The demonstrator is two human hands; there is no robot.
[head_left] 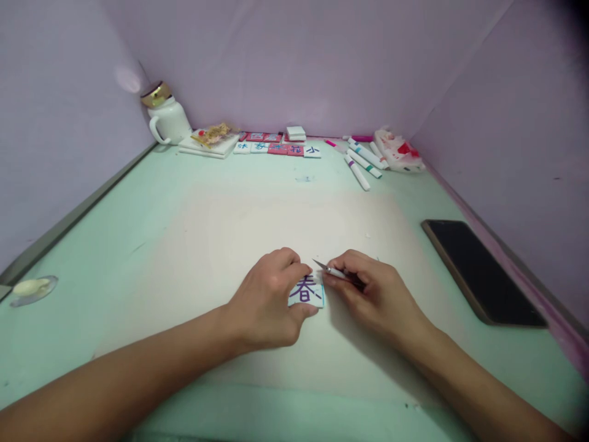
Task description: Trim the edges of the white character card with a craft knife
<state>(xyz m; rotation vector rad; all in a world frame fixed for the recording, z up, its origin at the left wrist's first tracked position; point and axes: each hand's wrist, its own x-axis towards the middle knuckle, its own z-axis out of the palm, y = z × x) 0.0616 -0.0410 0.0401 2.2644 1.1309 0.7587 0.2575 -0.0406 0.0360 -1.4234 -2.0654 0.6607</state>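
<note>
A small white tile (305, 290) bears a purple painted character and has a blue right edge. My left hand (275, 298) grips it from the left, fingers at its top edge and thumb at its bottom edge. Closed round the handle of a craft knife (338, 273), my right hand (375, 291) rests just right of the tile. The thin blade points up and left, slightly above the tile's upper right corner, and seems apart from it.
At the back stand a white mug (170, 121), stacked white pads (210, 146), lettered tiles (278, 148), markers (358, 172) and a crumpled plastic bag (398, 151). A phone (481, 270) lies right; a small dish (34, 291) lies far left.
</note>
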